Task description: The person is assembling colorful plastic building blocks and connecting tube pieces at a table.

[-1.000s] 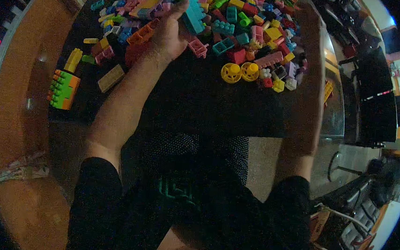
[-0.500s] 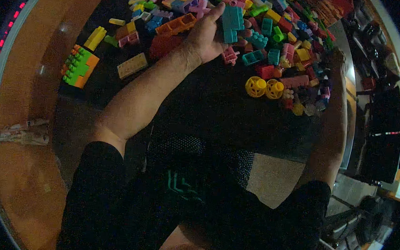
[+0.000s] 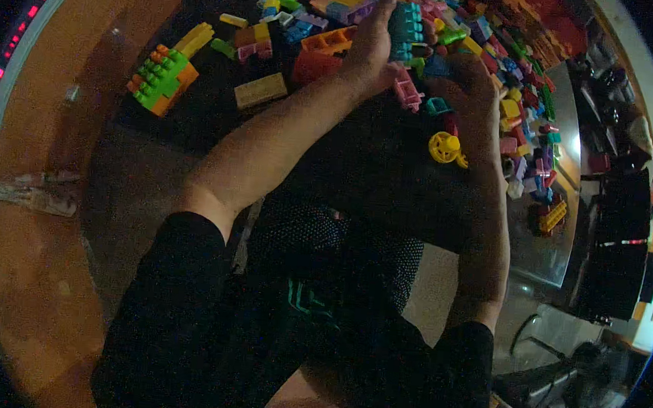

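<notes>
My left hand (image 3: 373, 50) is closed around a joined piece of teal building blocks (image 3: 407, 28), its studs turned toward the right. My right hand (image 3: 473, 89) is close by on the right, its fingers bent inward toward the teal piece. Shadow hides its fingertips, and what lies between them cannot be made out. Below the hands are a pink block (image 3: 407, 89) and a small teal block (image 3: 438, 105) on the dark table. A yellow openwork round piece (image 3: 444, 147) lies beside my right wrist.
A large pile of mixed blocks (image 3: 342, 4) spreads behind my hands and down the right side. At the left stand a green-and-orange block assembly (image 3: 161, 83), a yellow block (image 3: 194, 39) and a beige block (image 3: 261, 91). A yellow slotted piece (image 3: 552, 216) lies near the right edge.
My right hand has come back leftward from the far right of the pile to beside my left hand. My left hand still holds the teal blocks, now turned. The view has shifted.
</notes>
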Demonstrator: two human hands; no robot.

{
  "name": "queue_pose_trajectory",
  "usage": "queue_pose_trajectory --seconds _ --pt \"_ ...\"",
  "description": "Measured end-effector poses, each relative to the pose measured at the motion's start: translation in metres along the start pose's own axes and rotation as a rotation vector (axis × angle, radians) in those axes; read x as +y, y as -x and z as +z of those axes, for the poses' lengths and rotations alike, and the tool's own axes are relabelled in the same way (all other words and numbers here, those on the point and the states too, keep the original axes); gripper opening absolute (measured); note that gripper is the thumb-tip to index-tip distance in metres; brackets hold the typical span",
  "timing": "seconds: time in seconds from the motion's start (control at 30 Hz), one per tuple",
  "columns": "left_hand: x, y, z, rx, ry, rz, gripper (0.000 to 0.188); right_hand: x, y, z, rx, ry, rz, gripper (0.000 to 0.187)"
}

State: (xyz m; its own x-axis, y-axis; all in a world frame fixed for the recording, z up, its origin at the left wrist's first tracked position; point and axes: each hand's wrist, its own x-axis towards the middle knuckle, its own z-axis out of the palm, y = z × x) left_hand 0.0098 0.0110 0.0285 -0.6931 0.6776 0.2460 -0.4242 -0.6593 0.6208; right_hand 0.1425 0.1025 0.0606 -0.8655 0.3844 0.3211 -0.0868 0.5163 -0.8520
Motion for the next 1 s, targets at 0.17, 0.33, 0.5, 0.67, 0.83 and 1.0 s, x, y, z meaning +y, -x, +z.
queue_pose_trajectory --seconds 0.17,0.33,0.5,0.67,0.83,1.0 --pt "0.011 0.004 0.017 0.262 -0.311 -0.068 0.06 0.01 0.004 0.009 0.077 -0.196 0.055 0.026" --pt "0.014 0.011 0.012 0.039 -0.19 -0.221 0.06 0.006 0.01 0.016 0.051 -0.246 0.018 0.025" --pt "-0.007 0.008 0.011 0.117 -0.338 -0.043 0.061 -0.001 0.015 0.014 0.075 -0.298 0.01 0.027" --pt "-0.007 0.02 0.026 -0.002 -0.172 0.064 0.051 0.003 0.016 0.014 0.094 -0.537 0.162 0.021" --pt "0.007 0.028 0.041 0.188 -0.136 -0.146 0.066 0.016 0.013 0.011 0.149 -0.576 0.106 0.021" --pt "0.0 0.02 0.024 0.333 -0.308 0.001 0.073 -0.001 0.015 0.016 0.158 -0.345 0.079 0.022"
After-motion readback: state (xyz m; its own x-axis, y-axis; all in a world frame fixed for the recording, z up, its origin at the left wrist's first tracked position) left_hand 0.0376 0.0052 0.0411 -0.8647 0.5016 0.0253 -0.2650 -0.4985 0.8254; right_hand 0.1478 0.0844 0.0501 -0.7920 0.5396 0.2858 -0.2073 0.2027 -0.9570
